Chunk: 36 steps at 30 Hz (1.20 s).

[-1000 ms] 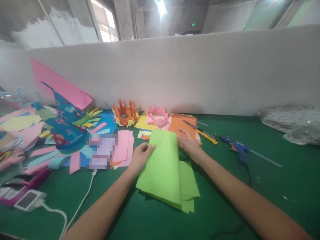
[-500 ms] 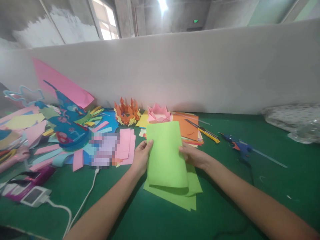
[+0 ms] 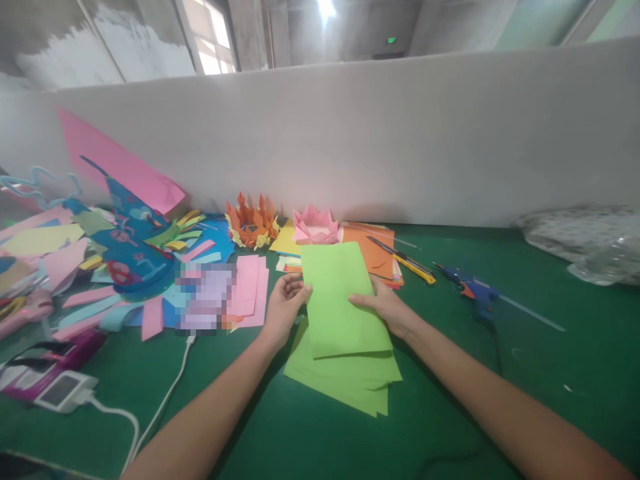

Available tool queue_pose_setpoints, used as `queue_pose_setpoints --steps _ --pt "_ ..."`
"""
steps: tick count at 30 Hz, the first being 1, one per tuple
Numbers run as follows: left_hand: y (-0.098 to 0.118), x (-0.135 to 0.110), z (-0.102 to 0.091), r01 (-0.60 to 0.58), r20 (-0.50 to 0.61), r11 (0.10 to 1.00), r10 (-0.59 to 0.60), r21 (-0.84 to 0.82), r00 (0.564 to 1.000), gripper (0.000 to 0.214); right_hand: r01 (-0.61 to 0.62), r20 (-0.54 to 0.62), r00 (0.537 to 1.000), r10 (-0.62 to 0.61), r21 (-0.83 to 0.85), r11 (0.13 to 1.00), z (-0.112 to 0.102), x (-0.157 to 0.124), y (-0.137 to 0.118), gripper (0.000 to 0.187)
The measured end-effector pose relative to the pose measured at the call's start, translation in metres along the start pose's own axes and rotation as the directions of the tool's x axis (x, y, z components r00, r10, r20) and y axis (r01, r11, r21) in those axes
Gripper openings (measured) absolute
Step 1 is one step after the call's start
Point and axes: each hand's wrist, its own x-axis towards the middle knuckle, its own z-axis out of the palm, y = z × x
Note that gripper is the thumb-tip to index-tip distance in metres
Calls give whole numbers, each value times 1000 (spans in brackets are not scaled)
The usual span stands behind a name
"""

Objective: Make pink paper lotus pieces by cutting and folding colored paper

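Note:
I hold a light green sheet of paper by both side edges, above a small stack of the same green paper on the green table. My left hand pinches the sheet's left edge, thumb on top. On the right edge my right hand grips it with the thumb laid across the face. The sheet tilts up, its far end raised toward the wall.
Behind the sheet lie orange and yellow papers, a pink paper flower, an orange paper crown, a yellow utility knife and a blue glue gun. Coloured paper scraps and a blue cone crowd the left. White charger and cable at front left.
The top green sheet was lifted off the stack by its far end and now hangs between both hands; its lower edge has swung to the right over the stack.

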Motion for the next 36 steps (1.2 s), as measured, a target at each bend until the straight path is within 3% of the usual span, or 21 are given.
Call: queue_pose_setpoints --steps 25,36 --pt "0 1 -4 -69 -4 976 72 206 997 24 42 -12 999 -43 -32 999 -2 3 10 76" --pt "-5 8 -14 -192 72 868 179 457 981 13 97 -47 993 -106 -165 981 2 -1 11 81"
